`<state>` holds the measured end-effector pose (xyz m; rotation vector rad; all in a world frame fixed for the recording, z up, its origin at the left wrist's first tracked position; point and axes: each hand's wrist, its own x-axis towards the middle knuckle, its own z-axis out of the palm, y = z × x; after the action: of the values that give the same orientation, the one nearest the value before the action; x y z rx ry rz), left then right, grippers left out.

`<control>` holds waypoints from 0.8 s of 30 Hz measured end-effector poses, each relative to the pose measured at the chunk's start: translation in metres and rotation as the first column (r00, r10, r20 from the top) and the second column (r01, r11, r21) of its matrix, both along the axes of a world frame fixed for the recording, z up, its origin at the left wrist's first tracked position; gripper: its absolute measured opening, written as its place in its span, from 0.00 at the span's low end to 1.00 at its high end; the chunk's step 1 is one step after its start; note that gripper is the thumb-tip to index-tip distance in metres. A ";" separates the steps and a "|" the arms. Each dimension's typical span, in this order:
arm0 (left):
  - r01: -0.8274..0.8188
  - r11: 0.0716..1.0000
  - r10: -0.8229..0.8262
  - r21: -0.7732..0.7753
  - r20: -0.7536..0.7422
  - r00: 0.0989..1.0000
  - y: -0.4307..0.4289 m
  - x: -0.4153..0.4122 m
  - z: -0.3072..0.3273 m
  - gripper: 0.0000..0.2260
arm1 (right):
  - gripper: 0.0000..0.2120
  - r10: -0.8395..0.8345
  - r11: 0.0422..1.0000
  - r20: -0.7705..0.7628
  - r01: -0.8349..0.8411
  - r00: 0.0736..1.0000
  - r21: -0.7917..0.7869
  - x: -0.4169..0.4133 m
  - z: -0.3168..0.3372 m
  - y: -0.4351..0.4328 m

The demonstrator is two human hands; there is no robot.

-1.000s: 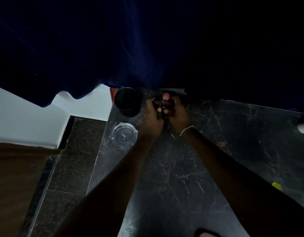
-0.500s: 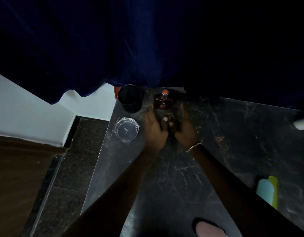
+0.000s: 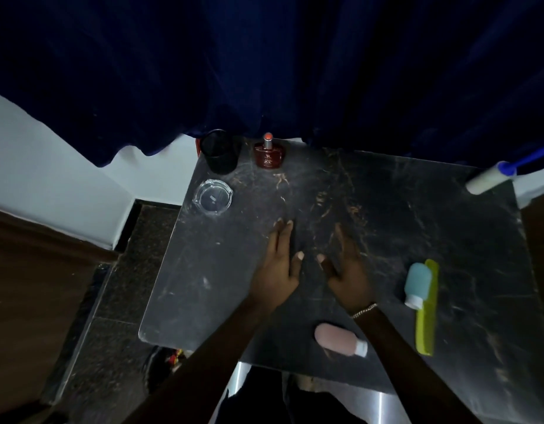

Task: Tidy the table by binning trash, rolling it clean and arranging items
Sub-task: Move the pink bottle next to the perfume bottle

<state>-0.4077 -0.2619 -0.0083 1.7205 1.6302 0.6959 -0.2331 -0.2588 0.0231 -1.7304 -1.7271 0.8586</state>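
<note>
A dark red perfume bottle (image 3: 269,153) with an orange-topped cap stands upright at the far edge of the black marble table (image 3: 387,215), next to a black cup (image 3: 220,152). A clear glass ashtray (image 3: 213,197) lies in front of the cup. My left hand (image 3: 280,264) and my right hand (image 3: 347,264) hover over the table's middle, both empty with fingers spread, well short of the bottle. A pink travel bottle (image 3: 339,339) lies near the front edge. A blue travel bottle (image 3: 417,283) rests against a green comb (image 3: 427,310) on the right.
A white lint roller (image 3: 488,179) with a blue handle lies at the table's far right corner. A dark blue curtain (image 3: 264,71) hangs right behind the table. To the left are a white wall and dark stone floor (image 3: 111,301).
Both hands let go of the perfume bottle, which now stands at the far edge, and drew back toward me to the table's middle. The view widened to show the right side items.
</note>
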 end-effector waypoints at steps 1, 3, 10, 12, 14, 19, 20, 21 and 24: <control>0.024 1.000 -0.024 0.001 -0.027 0.999 -0.013 0.006 0.000 0.29 | 0.34 -0.002 1.000 0.010 0.002 1.000 0.021 0.007 0.003 -0.014; 0.059 0.998 -0.059 -0.015 -0.061 0.996 -0.037 0.016 -0.001 0.29 | 0.31 -0.017 0.999 0.033 0.016 0.999 0.033 0.021 0.006 -0.042; 0.066 0.983 -0.089 -0.172 -0.128 0.988 -0.114 0.053 -0.003 0.29 | 0.23 -0.008 0.992 0.131 0.024 0.991 -0.123 0.072 0.003 -0.118; 0.013 0.974 -0.045 -0.226 -0.136 0.990 -0.130 0.063 -0.006 0.29 | 0.19 0.006 0.981 0.169 0.026 0.986 -0.192 0.081 -0.005 -0.130; -0.091 0.958 0.054 -0.271 -0.141 0.988 -0.141 0.076 -0.006 0.26 | 0.17 0.009 0.959 0.179 0.043 0.984 -0.280 0.088 -0.012 -0.138; -0.396 0.849 0.384 -0.350 -0.105 0.917 -0.150 0.101 -0.009 0.21 | 0.16 -0.001 0.896 0.144 0.065 0.990 -0.440 0.091 -0.025 -0.143; -0.418 0.825 0.405 -0.379 -0.119 0.907 -0.150 0.103 -0.010 0.22 | 0.17 0.000 0.895 0.132 0.059 0.991 -0.441 0.090 -0.027 -0.143; -0.432 0.803 0.419 -0.410 -0.126 0.899 -0.149 0.103 -0.012 0.23 | 0.17 -0.001 0.897 0.124 0.055 0.992 -0.439 0.089 -0.029 -0.144; -0.454 0.751 0.479 -0.479 -0.079 0.874 -0.147 0.104 -0.019 0.22 | 0.15 0.000 0.901 0.111 0.048 0.994 -0.431 0.084 -0.037 -0.145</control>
<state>-0.3035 -0.4090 -0.0278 0.9298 2.0174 0.4794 -0.1495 -0.4039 -0.0137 -2.1137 -1.6650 1.2321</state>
